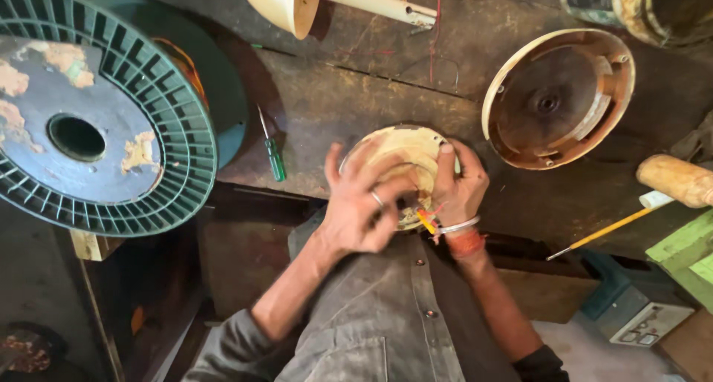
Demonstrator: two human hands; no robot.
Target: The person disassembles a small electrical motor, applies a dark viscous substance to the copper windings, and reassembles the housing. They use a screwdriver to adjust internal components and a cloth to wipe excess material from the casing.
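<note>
Both hands are wrapped around one round, cream-coloured motor housing (405,159) at the edge of a worn workbench (349,100). The left hand (362,204), with a ring, spreads its fingers across the housing's face. The right hand (459,185), wearing one bangle, curls closed on its right rim. A yellow-handled tool (426,221) lies between the two hands. Left of the left hand lies one green screwdriver (273,153), and beyond it one large green spool (96,107). Up and right of the right hand sits one round cover (558,96).
</note>
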